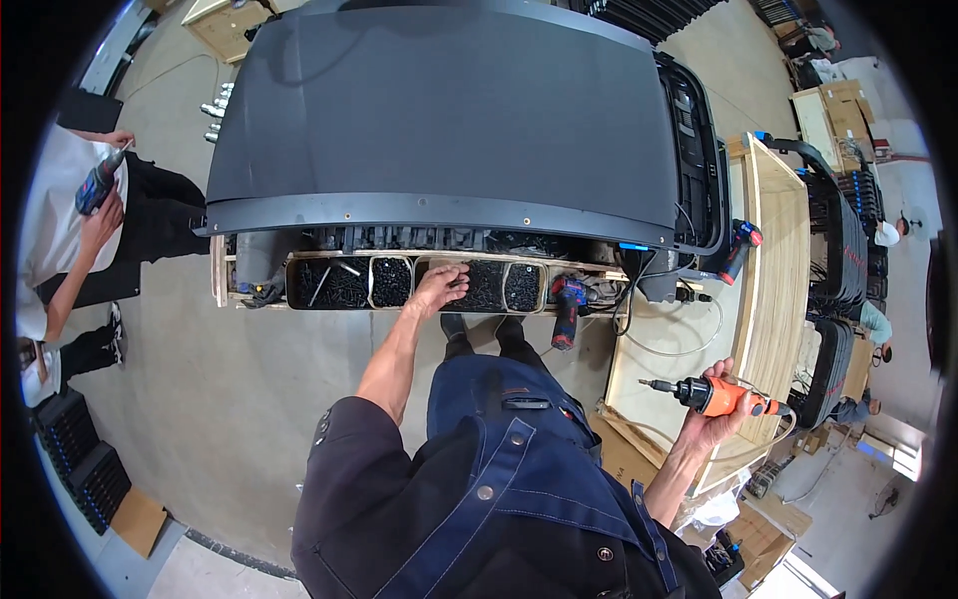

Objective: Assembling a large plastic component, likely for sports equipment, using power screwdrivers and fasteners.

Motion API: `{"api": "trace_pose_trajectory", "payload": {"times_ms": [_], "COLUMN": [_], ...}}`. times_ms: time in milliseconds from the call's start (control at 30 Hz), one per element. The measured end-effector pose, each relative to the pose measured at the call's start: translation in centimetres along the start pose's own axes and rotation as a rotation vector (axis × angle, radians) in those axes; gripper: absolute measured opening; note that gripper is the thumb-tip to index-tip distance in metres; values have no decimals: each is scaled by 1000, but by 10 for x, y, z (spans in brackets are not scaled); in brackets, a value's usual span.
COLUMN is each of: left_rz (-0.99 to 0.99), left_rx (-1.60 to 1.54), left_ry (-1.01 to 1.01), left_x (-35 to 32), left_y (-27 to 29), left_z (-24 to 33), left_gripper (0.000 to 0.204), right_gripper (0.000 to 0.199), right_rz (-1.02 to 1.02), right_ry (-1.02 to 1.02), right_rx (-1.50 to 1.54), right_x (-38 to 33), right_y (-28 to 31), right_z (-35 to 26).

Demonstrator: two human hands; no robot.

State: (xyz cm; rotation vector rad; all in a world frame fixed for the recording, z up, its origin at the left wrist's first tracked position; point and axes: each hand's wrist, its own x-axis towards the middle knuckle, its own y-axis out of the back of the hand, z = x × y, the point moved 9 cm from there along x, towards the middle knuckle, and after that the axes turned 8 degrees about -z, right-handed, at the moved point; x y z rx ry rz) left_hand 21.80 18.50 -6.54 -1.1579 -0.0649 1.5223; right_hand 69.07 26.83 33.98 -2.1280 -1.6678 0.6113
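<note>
My left hand reaches over a long parts tray divided into compartments. Its fingers look bunched over small black screws; whatever they hold is too small to make out. Off to the right, my right hand grips an orange and black power screwdriver, its bit pointing left and a hose trailing from its rear. Above the tray lies a wide dark grey panel with a few small holes along its near edge. A slim metal rod rests among the screws in the leftmost compartment.
A cordless drill hangs at the tray's right end, and another cordless driver lies farther right, near loose cables. A long wooden crate stands on the right. At the left, a person in white holds a drill.
</note>
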Motion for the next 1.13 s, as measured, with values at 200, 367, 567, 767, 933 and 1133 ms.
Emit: {"api": "trace_pose_trajectory", "payload": {"times_ms": [200,367,567,767,933,1133], "left_rz": [-121,-120,-183,-168,-269,-430], "left_rx": [-236,-129,-133,-247,-211,-426], "left_ry": [-98,-168,-205,-143,-190,-89], "left_x": [-30,-54,-92,-103,-107,-95], "left_y": [-33,-77,-151,-199,-256,-310], "left_z": [9,29,49,43,56,52], "left_gripper": [35,35,37,24,20,21], "right_gripper": [41,44,58,50,45,45], "right_rz": [-307,-336,-456,-484,-454,-452], "right_ry": [-8,-67,-118,-159,-149,-137], "right_rx": [76,-66,-57,18,91,124], "right_x": [-8,-20,-15,3,29,63], "right_y": [-53,-100,-157,-168,-160,-138], "right_z": [8,41,69,80,74,63]}}
